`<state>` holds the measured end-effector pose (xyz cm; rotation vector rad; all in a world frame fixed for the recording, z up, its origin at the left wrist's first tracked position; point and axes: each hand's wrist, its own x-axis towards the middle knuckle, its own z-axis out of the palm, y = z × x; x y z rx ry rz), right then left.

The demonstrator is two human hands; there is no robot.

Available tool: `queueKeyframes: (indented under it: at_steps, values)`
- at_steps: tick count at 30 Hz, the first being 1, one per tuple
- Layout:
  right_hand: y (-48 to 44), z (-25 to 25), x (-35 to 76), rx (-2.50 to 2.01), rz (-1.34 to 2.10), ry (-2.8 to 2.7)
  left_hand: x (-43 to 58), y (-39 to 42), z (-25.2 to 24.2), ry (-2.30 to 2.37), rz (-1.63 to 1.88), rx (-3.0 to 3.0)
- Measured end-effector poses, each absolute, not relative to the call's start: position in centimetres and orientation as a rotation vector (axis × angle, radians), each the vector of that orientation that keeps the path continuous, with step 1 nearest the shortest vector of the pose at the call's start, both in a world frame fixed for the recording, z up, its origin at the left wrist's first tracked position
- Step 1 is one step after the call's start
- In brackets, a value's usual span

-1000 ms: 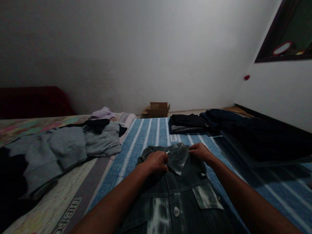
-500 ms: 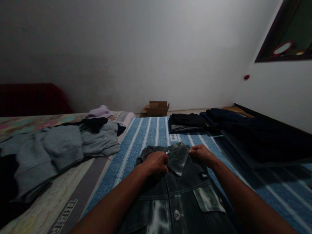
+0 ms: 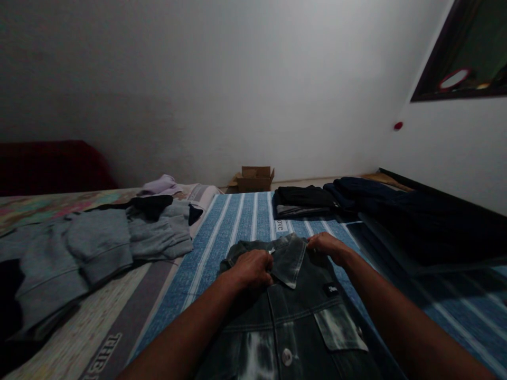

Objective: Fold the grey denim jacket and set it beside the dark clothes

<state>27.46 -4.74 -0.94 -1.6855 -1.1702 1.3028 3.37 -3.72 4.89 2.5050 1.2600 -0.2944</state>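
A dark denim jacket with pale bleached patches lies front side up before me, its collar toward the wall. My left hand is closed on the left part of the collar, near the neck opening, and covers that collar point. With its fingers pinched, my right hand holds the collar's right edge close to the shoulder. The right collar flap lies spread between both hands. A metal button and a flapped chest pocket show below. The jacket's lower part runs out of view.
Under the jacket is a blue striped bedsheet. Grey clothes lie in a loose row at left. Folded dark garments and a larger dark pile are at right. An open cardboard box stands by the wall.
Both hands keep their hold on the collar and have barely moved. The view has shifted slightly; the jacket lies as before.
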Motion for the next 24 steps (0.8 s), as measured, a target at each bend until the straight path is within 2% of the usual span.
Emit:
queueKeyframes:
  at_steps: [13, 24]
  values:
    - [-4.8, -1.5, 27.0, -1.694, 1.227, -1.270, 3.5, -3.8, 5.0, 1.269, -0.309, 2.526]
    - [-4.0, -3.5, 26.8, -1.835, 0.904, -1.396, 3.4, -3.6, 4.8, 1.282, -0.331, 2.524]
